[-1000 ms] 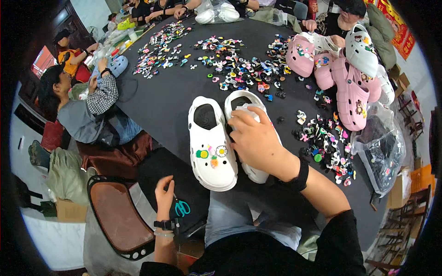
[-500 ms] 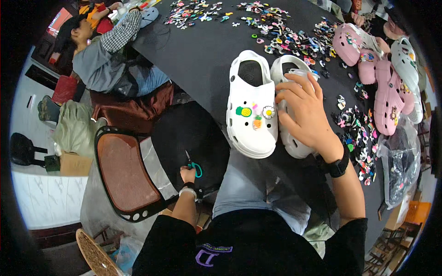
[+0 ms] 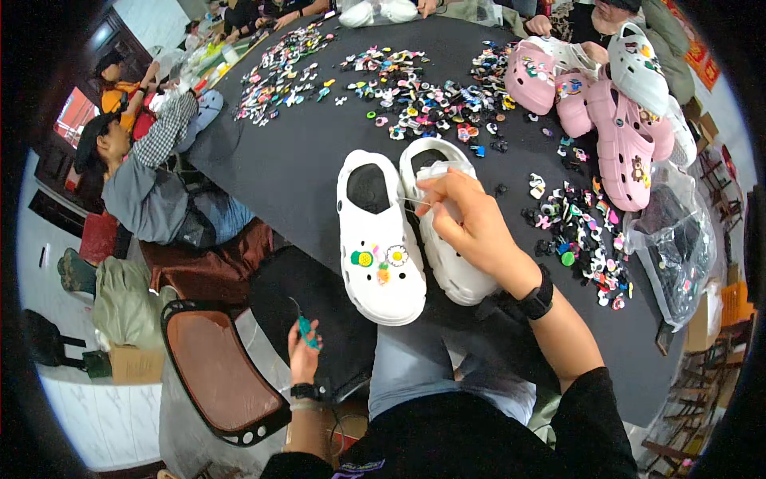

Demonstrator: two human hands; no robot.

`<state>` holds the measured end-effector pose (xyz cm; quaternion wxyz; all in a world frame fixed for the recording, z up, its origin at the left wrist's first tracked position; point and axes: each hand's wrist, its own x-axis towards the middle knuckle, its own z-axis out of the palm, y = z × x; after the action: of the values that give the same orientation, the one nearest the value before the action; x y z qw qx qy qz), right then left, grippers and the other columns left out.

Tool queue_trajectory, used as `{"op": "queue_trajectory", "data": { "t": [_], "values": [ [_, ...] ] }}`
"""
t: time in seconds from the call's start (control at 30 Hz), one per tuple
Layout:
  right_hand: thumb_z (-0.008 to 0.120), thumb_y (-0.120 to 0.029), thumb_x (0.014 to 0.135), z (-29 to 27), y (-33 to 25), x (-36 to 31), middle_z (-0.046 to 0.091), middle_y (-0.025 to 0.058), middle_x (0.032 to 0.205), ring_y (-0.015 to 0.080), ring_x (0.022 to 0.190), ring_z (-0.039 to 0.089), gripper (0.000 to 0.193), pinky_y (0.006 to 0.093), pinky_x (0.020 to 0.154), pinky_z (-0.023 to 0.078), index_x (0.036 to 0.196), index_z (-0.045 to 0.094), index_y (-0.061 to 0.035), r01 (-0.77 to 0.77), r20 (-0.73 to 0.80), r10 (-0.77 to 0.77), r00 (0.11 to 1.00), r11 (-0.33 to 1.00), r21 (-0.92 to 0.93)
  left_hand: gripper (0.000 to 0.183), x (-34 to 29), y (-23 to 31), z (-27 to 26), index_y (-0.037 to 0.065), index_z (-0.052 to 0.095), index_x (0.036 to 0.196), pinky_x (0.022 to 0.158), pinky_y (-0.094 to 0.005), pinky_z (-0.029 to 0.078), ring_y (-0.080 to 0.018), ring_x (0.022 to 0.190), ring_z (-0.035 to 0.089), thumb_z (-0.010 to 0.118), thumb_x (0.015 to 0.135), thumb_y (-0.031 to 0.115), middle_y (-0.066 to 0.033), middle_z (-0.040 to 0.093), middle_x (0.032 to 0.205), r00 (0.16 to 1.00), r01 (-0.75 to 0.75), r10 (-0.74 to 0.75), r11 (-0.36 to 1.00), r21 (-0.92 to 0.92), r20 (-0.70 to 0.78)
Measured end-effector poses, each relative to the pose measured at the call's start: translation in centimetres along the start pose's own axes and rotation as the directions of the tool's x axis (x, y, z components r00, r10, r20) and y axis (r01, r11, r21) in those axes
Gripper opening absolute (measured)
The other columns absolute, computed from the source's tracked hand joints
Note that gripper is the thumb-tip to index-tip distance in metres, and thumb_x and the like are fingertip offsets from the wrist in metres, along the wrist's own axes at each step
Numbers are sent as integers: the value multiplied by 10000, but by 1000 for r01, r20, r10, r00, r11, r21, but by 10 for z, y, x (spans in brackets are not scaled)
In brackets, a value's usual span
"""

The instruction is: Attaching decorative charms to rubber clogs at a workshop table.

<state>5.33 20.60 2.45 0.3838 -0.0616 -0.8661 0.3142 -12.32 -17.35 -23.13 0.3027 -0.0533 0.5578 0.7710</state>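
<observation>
A: Entry. Right hand [image 3: 471, 223] lay over the right-hand white clog [image 3: 447, 231], fingers pinched on what looked like a thin plastic tie near the strap; the tie was too fine to be sure of. Clog sat at about 12 o'clock from the person's lap, on the black table [image 3: 303, 160], toe toward the person.

B: Second clog?

A: One more, the left white clog [image 3: 379, 239], touching the first at its 9 o'clock. Two white clogs in all. The left one carried three charms [image 3: 379, 259] on the toe: a green-and-yellow one, a daisy, a small orange one. Side by side probably so the pair could be matched.

B: Left hand?

A: Left hand [image 3: 303, 355] was off the table at about 7 o'clock, fingers closed round small teal-handled scissors [image 3: 303, 326], blades pointing up, likely kept clear of the work yet ready.

B: Stock?

A: Loose charms [image 3: 582, 231] lay at 3 o'clock, near the right hand; more heaps at 12, too many to count. Pink clogs [image 3: 618, 144] at 1 o'clock, at least four; a clear bag [image 3: 678, 247] beside them.
</observation>
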Motion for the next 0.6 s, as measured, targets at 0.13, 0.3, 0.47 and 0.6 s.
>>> {"op": "queue_trajectory", "data": {
  "t": [0.13,0.3,0.47,0.6],
  "values": [
    [570,-88,834,3,-1,1,611,123,837,294,858,605,120,390,817,449,919,550,-6,-195,-5,203,979,950,245,525,-36,105,86,78,448,1328,601,-243,464,-108,719,542,659,849,35,-190,573,1193,890,-388,302,895,220,341],
    [563,-106,895,4,-3,2,608,136,807,274,798,608,97,357,708,463,914,539,-13,-274,-40,296,954,920,281,711,-77,186,179,76,522,1283,719,-264,476,-130,868,595,821,639,53,-73,630,1133,626,-779,440,316,542,644],
    [560,-133,920,2,-4,2,608,108,749,239,663,606,116,330,620,466,925,540,-19,-267,-59,293,954,924,274,514,-88,201,256,60,660,1091,736,-378,501,-301,864,630,757,592,133,-134,644,948,251,-825,413,-381,417,875],
    [531,-114,951,0,-5,0,607,44,806,95,716,576,112,253,659,466,946,548,-4,-322,-8,340,940,898,301,521,-92,208,287,47,659,1108,744,-376,498,-297,870,626,747,604,142,-116,634,952,233,-794,325,-481,372,917]
  ]
}}
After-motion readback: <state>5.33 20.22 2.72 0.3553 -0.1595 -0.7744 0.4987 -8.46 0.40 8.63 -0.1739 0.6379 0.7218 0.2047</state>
